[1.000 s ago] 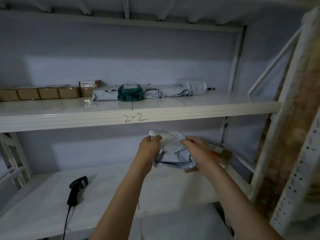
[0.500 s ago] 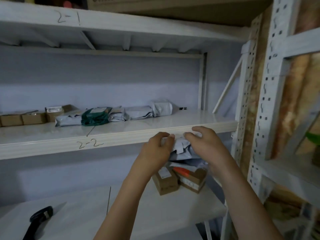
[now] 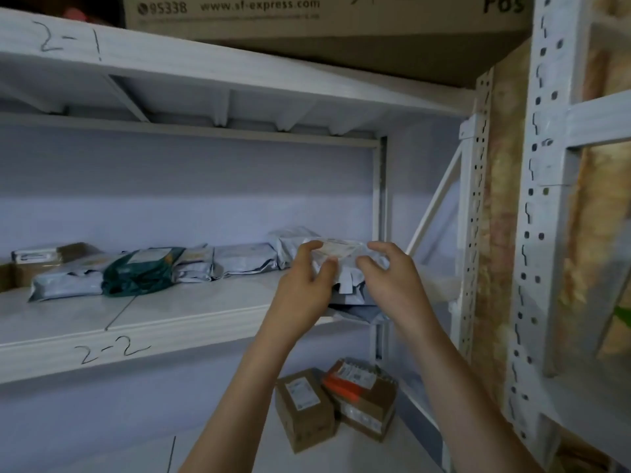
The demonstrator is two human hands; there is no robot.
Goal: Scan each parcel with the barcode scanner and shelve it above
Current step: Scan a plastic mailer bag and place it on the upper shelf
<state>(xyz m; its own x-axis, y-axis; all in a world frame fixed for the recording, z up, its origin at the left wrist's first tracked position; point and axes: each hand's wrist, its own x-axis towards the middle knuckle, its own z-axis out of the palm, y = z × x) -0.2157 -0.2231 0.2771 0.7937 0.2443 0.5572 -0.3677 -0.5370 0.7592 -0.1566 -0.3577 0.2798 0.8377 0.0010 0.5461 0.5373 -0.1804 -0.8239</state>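
Note:
A crumpled grey plastic parcel (image 3: 345,278) with a white label on top is held between both hands over the right end of the shelf marked 2-2 (image 3: 177,322). My left hand (image 3: 304,285) grips its left side and my right hand (image 3: 389,281) grips its right side. A row of grey parcels (image 3: 239,259) and one dark green parcel (image 3: 140,271) lies along the back of that shelf. Two brown cardboard boxes (image 3: 307,407) sit on the lower shelf below my hands. The barcode scanner is out of view.
Small brown boxes (image 3: 37,259) stand at the left end of the 2-2 shelf. A large cardboard carton (image 3: 307,15) rests on the 2-1 shelf above. White perforated uprights (image 3: 478,206) and a diagonal brace (image 3: 433,206) close off the right side.
Both hands have lifted the grey parcel from below the 2-2 shelf up to its surface at the right end. The view has tilted up and the scanner has dropped out of sight.

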